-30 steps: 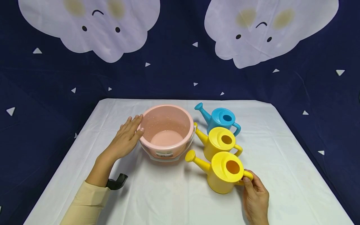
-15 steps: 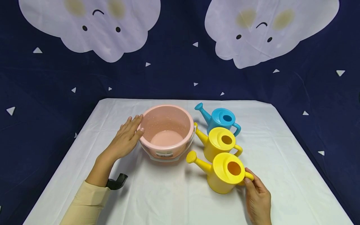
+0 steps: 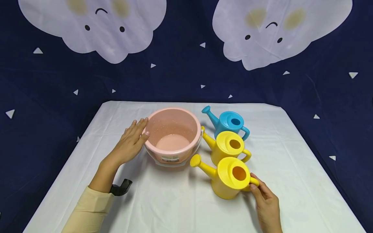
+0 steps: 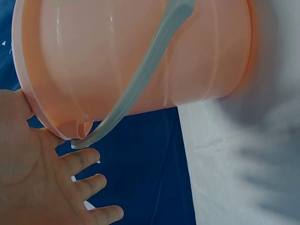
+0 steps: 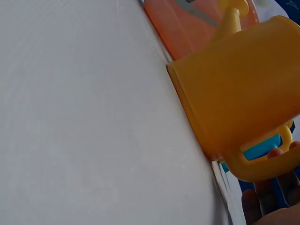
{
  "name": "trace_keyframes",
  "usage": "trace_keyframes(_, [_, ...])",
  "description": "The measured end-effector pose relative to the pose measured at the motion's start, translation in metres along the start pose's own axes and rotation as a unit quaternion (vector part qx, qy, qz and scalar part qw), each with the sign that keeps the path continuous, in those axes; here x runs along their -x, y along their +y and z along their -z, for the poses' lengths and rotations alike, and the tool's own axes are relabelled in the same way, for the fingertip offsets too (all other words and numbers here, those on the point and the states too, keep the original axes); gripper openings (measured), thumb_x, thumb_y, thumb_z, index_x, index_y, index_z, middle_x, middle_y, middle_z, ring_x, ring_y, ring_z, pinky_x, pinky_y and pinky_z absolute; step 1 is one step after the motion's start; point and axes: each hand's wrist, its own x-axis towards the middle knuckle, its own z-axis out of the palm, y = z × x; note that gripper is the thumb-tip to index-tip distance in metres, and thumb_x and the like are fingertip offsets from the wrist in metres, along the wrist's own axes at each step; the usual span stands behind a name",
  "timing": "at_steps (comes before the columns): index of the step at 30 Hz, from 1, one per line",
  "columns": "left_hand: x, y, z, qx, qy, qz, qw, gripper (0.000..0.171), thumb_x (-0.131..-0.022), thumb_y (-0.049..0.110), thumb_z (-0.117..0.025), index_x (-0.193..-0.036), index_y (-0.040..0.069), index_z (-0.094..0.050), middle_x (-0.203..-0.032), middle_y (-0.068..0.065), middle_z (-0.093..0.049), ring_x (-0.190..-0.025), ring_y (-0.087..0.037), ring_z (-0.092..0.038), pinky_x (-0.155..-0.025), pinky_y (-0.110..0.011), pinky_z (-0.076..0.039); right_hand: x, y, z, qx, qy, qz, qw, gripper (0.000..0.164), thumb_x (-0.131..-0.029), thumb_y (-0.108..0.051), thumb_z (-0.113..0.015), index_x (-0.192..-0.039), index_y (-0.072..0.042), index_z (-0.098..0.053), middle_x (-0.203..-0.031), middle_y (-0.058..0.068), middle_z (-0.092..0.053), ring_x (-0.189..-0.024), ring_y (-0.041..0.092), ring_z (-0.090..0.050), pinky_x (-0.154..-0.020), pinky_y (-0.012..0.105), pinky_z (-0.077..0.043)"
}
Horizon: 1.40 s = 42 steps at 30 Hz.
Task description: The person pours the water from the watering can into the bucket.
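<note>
A pink bucket [image 3: 172, 152] stands upright on the table, its pale handle [image 4: 140, 77] hanging down the side. My left hand [image 3: 129, 144] rests against the bucket's left rim with fingers straight; the left wrist view shows the fingers [image 4: 84, 161] spread beside the rim. My right hand [image 3: 266, 204] pinches the handle of the nearest yellow watering can [image 3: 228, 178], also large in the right wrist view. Behind it stands a second yellow watering can [image 3: 225, 147], its spout tip by the bucket's handle joint. Farthest back is a blue watering can [image 3: 228, 123].
A white cloth covers the table [image 3: 163, 207]. Beyond its far edge hangs a dark blue backdrop [image 3: 180, 77] with white clouds and small triangles. A black strap end [image 3: 120, 187] sticks out from the left wrist. The three cans form a row right of the bucket.
The nearest yellow watering can has shifted slightly left, after a small shift right, with my right hand still at its handle. My left hand and the bucket keep their places.
</note>
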Motion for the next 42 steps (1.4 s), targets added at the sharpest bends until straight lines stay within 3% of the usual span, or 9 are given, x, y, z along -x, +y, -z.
trace_keyframes(8, [0.0, 0.0, 0.0, -0.006, 0.0, 0.001, 1.0, 0.06, -0.101, 0.05, -0.023, -0.153, 0.024, -0.01, -0.16, -0.011, -0.011, -0.149, -0.032, 0.0, -0.115, -0.062, -0.003, 0.0, -0.004, 0.006, 0.036, -0.025, -0.008, 0.999, 0.042, -0.095, -0.011, -0.054, -0.135, 0.003, -0.048, -0.122, -0.012, -0.064, -0.118, -0.003, -0.054, -0.094, 0.007, -0.043])
trace_keyframes(16, [0.0, 0.0, 0.0, -0.009, -0.004, 0.003, 0.9999, 0.06, -0.101, 0.05, -0.023, -0.153, 0.023, -0.01, -0.16, -0.01, -0.01, -0.149, -0.032, 0.001, -0.115, -0.062, -0.002, -0.005, -0.007, 0.011, 0.076, -0.02, -0.013, 0.997, 0.041, -0.095, -0.017, -0.056, -0.133, -0.001, -0.052, -0.122, -0.008, -0.065, -0.117, -0.004, -0.053, -0.094, 0.005, -0.04])
trace_keyframes(20, [0.0, 0.001, 0.001, -0.01, -0.004, 0.002, 0.9999, 0.06, -0.101, 0.05, -0.023, -0.153, 0.023, -0.01, -0.16, -0.011, -0.01, -0.149, -0.032, 0.001, -0.115, -0.062, -0.002, -0.007, -0.009, 0.015, 0.075, -0.024, -0.006, 0.997, 0.041, -0.096, -0.017, -0.054, -0.132, 0.002, -0.052, -0.124, -0.005, -0.065, -0.116, -0.005, -0.053, -0.094, 0.004, -0.039])
trace_keyframes(26, [0.0, 0.001, 0.001, -0.01, -0.001, 0.002, 1.0, 0.06, -0.101, 0.05, -0.023, -0.153, 0.022, -0.011, -0.16, -0.012, -0.011, -0.149, -0.033, 0.001, -0.115, -0.062, -0.002, -0.011, -0.012, 0.02, 0.071, -0.028, 0.006, 0.997, 0.04, -0.097, -0.015, -0.052, -0.131, 0.005, -0.051, -0.114, -0.014, -0.068, -0.112, -0.005, -0.056, -0.092, 0.004, -0.041])
trace_keyframes(32, [0.001, 0.001, 0.001, -0.014, 0.002, 0.003, 0.9999, 0.061, -0.101, 0.051, -0.023, -0.153, 0.022, -0.011, -0.16, -0.012, -0.011, -0.149, -0.033, 0.001, -0.115, -0.062, -0.002, -0.015, -0.017, 0.025, 0.063, -0.038, 0.018, 0.997, 0.039, -0.098, -0.012, -0.05, -0.13, 0.009, -0.05, -0.112, -0.013, -0.068, -0.108, -0.002, -0.06, -0.091, 0.005, -0.042])
trace_keyframes(42, [0.0, 0.0, 0.0, -0.017, -0.002, 0.005, 0.9998, 0.061, -0.1, 0.052, -0.023, -0.153, 0.025, -0.01, -0.16, -0.01, -0.011, -0.149, -0.031, 0.001, -0.115, -0.062, -0.002, -0.027, -0.022, 0.033, 0.11, -0.073, 0.037, 0.991, 0.039, -0.097, -0.011, -0.051, -0.132, 0.006, -0.05, -0.112, -0.017, -0.067, -0.109, -0.005, -0.058, -0.09, 0.004, -0.041])
